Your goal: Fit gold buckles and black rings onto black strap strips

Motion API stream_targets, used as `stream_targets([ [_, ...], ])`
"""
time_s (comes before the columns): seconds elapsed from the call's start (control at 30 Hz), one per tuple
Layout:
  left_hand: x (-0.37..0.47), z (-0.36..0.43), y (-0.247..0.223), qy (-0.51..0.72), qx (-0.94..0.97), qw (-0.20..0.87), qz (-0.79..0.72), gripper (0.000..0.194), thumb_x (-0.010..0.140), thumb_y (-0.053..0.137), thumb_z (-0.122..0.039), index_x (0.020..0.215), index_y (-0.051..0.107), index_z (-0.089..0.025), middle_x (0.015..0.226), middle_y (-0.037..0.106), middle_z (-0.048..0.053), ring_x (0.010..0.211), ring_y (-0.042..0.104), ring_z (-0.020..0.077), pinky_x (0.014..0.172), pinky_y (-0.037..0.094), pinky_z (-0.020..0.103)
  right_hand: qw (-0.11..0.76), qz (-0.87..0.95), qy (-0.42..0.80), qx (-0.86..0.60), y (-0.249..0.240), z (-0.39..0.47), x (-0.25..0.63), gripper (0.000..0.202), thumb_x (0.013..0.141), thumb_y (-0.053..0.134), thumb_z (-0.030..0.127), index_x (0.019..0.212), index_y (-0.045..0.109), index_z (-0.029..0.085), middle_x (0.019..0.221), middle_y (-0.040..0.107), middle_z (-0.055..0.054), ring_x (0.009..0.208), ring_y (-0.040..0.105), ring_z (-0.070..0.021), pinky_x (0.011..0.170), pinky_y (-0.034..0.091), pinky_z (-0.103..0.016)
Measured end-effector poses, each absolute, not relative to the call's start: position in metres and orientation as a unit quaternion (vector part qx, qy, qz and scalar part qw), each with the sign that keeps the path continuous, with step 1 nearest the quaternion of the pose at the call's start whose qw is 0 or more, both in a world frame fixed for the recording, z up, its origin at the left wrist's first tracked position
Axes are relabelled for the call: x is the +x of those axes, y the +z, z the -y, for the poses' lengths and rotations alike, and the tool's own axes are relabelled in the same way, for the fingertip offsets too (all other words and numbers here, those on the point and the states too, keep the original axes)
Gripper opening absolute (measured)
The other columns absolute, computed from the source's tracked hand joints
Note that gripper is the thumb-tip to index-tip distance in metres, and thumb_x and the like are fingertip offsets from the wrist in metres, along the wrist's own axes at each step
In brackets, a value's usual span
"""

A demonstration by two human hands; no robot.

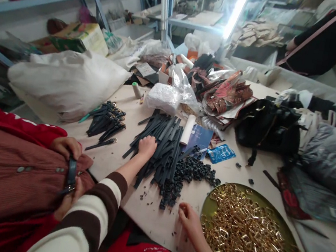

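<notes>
Head view: my left hand lies curled, knuckles up, on the near end of the pile of black straps in the middle of the table; the fingers press into the straps, though I cannot tell whether they grip one. My right hand rests near me on the bare tabletop, fingers loosely bent, holding nothing that I can see, just left of the round tray heaped with gold metal clips. A heap of small black loops lies between the straps and the tray. To the far left sits a smaller bundle of finished straps beside a big white bag. At my left a person in red holds a black strap in both hands.
</notes>
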State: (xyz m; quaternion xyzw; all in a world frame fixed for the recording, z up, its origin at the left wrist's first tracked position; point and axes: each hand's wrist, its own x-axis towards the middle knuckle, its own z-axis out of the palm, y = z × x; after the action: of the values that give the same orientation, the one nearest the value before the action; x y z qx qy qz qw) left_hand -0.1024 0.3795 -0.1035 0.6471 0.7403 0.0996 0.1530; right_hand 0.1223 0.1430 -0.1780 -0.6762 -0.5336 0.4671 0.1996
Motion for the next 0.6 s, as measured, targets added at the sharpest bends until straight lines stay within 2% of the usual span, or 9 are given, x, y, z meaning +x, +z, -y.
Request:
stream_targets([
  [0.1, -0.101, -0.37, -0.089, 0.136, 0.634, 0.159, -0.745, 0.018, 0.077, 0.047, -0.025, 0.083, 0.059, -0.014, 0.099, 0.055, 0.013, 0.101, 0.049, 0.0263, 0.088, 0.036, 0.038, 0.21, 0.555, 0.441, -0.674, -0.176, -0.141, 0.122, 0.026, 0.074, 0.042, 0.029, 0.089, 0.06, 0.018, 0.075, 0.066, -0.005, 0.068, 0.061, -0.0196, 0.063, 0.047, -0.031],
  [0.2, -0.102, -0.354, -0.078, 0.181, 0.609, 0.187, -0.749, 0.021, 0.079, 0.04, -0.021, 0.091, 0.055, -0.013, 0.103, 0.054, 0.015, 0.102, 0.049, 0.0257, 0.087, 0.037, 0.038, 0.254, 0.574, 0.37, -0.685, -0.168, -0.151, 0.133, 0.031, 0.078, 0.039, 0.028, 0.098, 0.058, 0.015, 0.09, 0.066, -0.009, 0.082, 0.061, -0.0196, 0.073, 0.048, -0.031],
  [0.3, -0.096, -0.323, -0.079, 0.216, 0.581, 0.263, -0.739, 0.031, 0.08, 0.033, -0.015, 0.107, 0.045, -0.013, 0.095, 0.058, 0.011, 0.086, 0.058, 0.0178, 0.078, 0.043, 0.031, 0.265, 0.601, 0.274, -0.702, -0.159, -0.181, 0.163, 0.037, 0.081, 0.036, 0.028, 0.11, 0.052, 0.012, 0.1, 0.063, -0.012, 0.087, 0.06, -0.0196, 0.077, 0.047, -0.032],
  [0.37, -0.088, -0.292, -0.086, 0.23, 0.558, 0.327, -0.727, 0.034, 0.077, 0.033, -0.01, 0.11, 0.042, -0.013, 0.088, 0.06, 0.006, 0.071, 0.06, 0.0123, 0.068, 0.046, 0.025, 0.263, 0.61, 0.24, -0.708, -0.155, -0.21, 0.187, 0.042, 0.082, 0.036, 0.028, 0.119, 0.046, 0.011, 0.116, 0.055, -0.015, 0.102, 0.054, -0.0216, 0.088, 0.041, -0.035],
  [0.47, -0.077, -0.238, -0.102, 0.236, 0.515, 0.404, -0.719, 0.03, 0.072, 0.035, -0.008, 0.099, 0.047, -0.013, 0.077, 0.06, 0.003, 0.06, 0.058, 0.0097, 0.058, 0.047, 0.021, 0.199, 0.658, 0.149, -0.711, -0.155, -0.259, 0.214, 0.046, 0.083, 0.038, 0.031, 0.123, 0.043, 0.01, 0.123, 0.049, -0.016, 0.114, 0.044, -0.0242, 0.095, 0.035, -0.036],
  [0.6, -0.068, -0.182, -0.129, 0.222, 0.474, 0.452, -0.722, 0.026, 0.068, 0.039, -0.009, 0.09, 0.052, -0.013, 0.07, 0.059, 0.001, 0.058, 0.056, 0.0118, 0.055, 0.046, 0.023, 0.116, 0.653, 0.123, -0.738, -0.165, -0.299, 0.211, 0.05, 0.082, 0.04, 0.045, 0.122, 0.046, 0.017, 0.129, 0.044, -0.015, 0.115, 0.041, -0.0269, 0.091, 0.035, -0.039],
])
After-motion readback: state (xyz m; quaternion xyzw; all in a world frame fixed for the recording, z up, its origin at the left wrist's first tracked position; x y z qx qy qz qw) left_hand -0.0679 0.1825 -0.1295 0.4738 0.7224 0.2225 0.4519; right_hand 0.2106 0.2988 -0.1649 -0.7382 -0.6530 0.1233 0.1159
